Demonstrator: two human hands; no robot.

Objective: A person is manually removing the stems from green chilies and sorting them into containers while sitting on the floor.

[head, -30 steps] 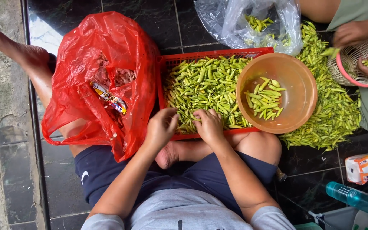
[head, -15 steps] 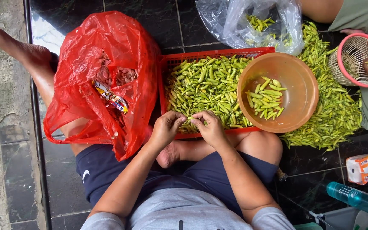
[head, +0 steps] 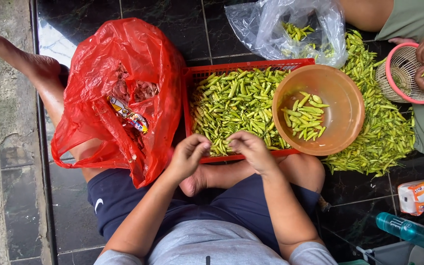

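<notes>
Left to right. Red plastic bag (head: pixel 119 93) at 9 o'clock of the hands, gaping, with scraps and a wrapper inside; it leans against the red crate (head: pixel 195 98), so a stray elbow could probably tip it.

Left hand (head: pixel 188 156) and right hand (head: pixel 252 149) meet over the crate's near rim, fingers pinched together on something small, likely one green chili; the item itself is too hidden to tell.

Green chilies (head: pixel 231 105) fill the crate at 12 o'clock. Risk: a pinched piece dropping back into the unsorted lot.

Orange bowl (head: pixel 342 120) at 2 o'clock overlaps the crate's right edge and looks easy to knock.

Loose chili pile (head: pixel 384 137) on the tiles at 3 o'clock. Clear bag (head: pixel 271 29) at 1 o'clock. Another person's hands work over a pink basket (head: pixel 403 73) far right.
</notes>
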